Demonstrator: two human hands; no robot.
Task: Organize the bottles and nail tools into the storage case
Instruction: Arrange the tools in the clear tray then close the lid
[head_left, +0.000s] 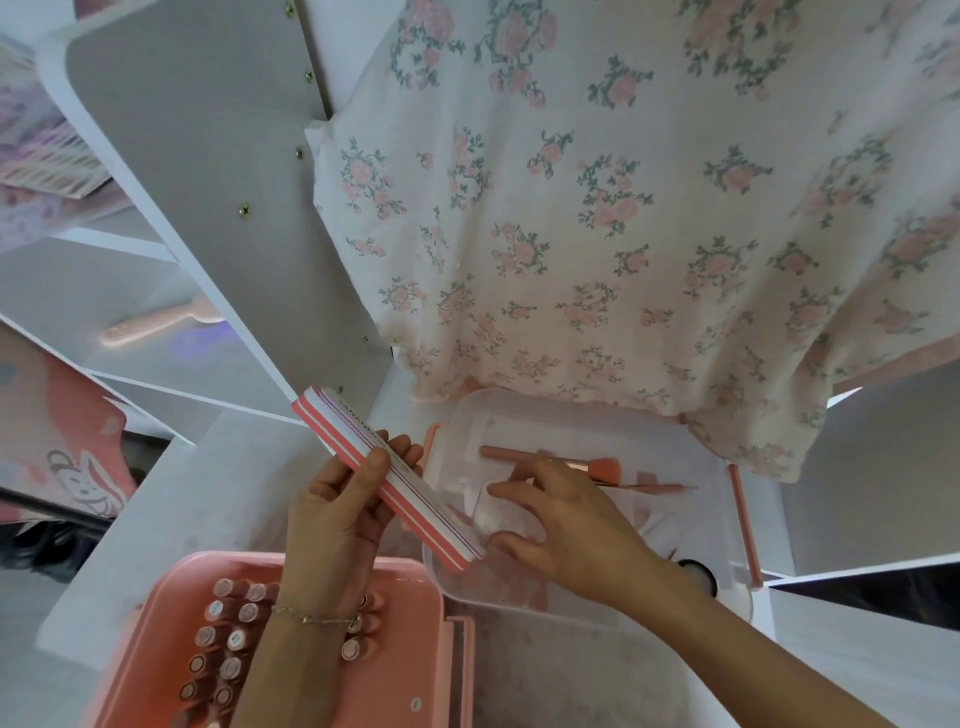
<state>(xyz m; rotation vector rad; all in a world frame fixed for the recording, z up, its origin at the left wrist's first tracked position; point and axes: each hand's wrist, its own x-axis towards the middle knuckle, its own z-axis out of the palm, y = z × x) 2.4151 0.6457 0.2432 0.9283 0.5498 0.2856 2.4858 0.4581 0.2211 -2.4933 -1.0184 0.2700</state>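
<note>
Buffer: we see a long pink-and-white nail buffer (389, 475), tilted.
Left hand (337, 519): clamps the buffer.
Right hand (566, 525): fingers relaxed, inside the clear tray (701, 519).

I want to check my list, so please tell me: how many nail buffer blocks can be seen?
1. The buffer block is held in the left hand, above the clear tray. Others may be hidden under the hands.
</note>
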